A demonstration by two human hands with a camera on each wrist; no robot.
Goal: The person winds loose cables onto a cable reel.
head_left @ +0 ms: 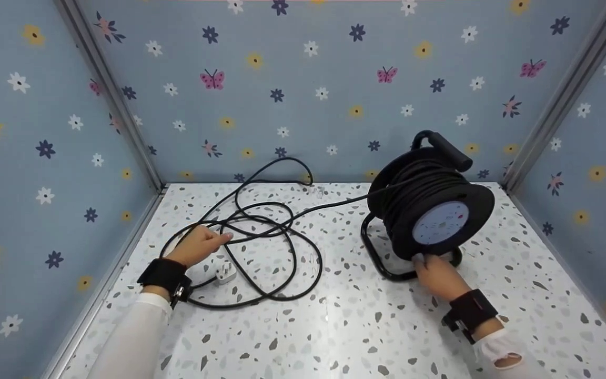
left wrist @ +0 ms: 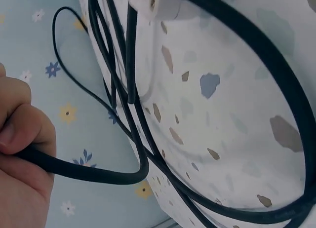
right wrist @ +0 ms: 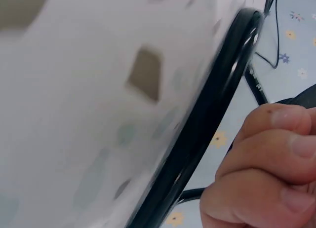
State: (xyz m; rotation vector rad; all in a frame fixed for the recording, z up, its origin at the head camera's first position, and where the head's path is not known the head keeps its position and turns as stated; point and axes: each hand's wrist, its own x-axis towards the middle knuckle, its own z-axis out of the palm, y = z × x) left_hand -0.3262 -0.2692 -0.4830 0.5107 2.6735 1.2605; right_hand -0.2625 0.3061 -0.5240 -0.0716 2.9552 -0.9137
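My left hand (head_left: 200, 246) grips the black power cable (left wrist: 94, 173), with thumb and fingers curled round it. Loose loops of that cable spread over the tabletop beside this hand. Close to the left wrist lies a white plug (head_left: 225, 272) on the cable's end. The black cable reel (head_left: 405, 239) stands at the right, wound with more cable, its pale socket panel (head_left: 441, 222) facing front. At the reel's lower rim, my right hand (head_left: 442, 278) holds on with curled fingers (right wrist: 256, 198); the exact contact is partly hidden. One strand runs from the drum leftward to the loops.
The reel's tubular stand (head_left: 374, 252) rests on the speckled white tabletop (head_left: 334, 337). A carrying handle (head_left: 450, 151) rises behind the drum. Flower-patterned panels (head_left: 303, 68) enclose the back and both sides, joined by metal corner posts (head_left: 108, 89).
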